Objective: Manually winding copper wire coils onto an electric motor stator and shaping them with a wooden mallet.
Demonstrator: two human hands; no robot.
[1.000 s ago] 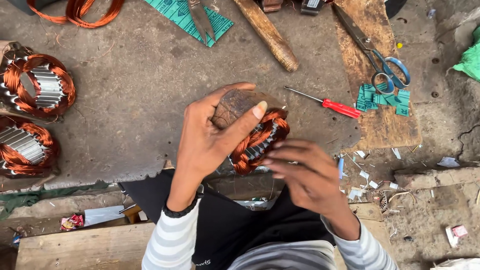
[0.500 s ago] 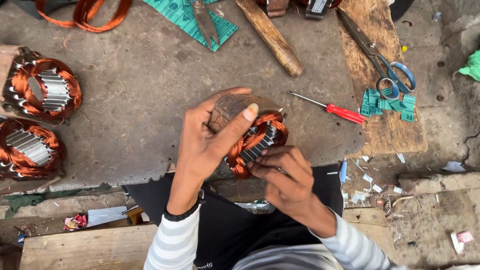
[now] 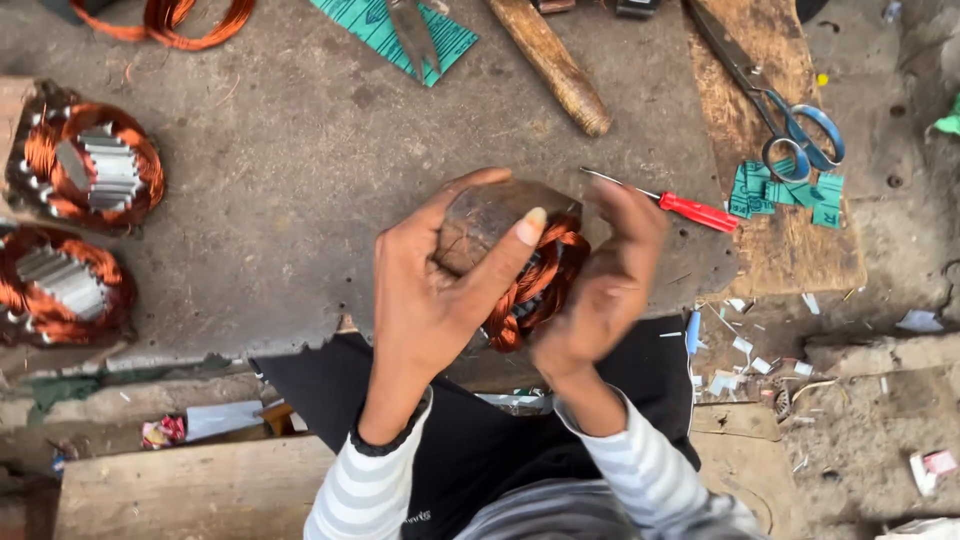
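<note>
My left hand (image 3: pixel 430 290) wraps around a rusty brown motor stator (image 3: pixel 490 215) wound with orange copper wire (image 3: pixel 535 285), holding it above the edge of the grey workbench (image 3: pixel 300 190). My right hand (image 3: pixel 600 290) presses against the stator's right side, its fingers raised over the copper coil and slightly blurred. Both sleeves are grey and white striped.
Two more copper-wound stators (image 3: pixel 90 165) (image 3: pixel 55 285) sit at the left edge. A red-handled screwdriver (image 3: pixel 690 208), blue-handled scissors (image 3: pixel 790 125), green paper pieces (image 3: pixel 790 190), a wooden handle (image 3: pixel 550 60) and a loose copper wire loop (image 3: pixel 190 20) lie on the bench.
My right hand has moved up from below the stator to its right side, fingers now raised over the coil. The left hand keeps its hold.
</note>
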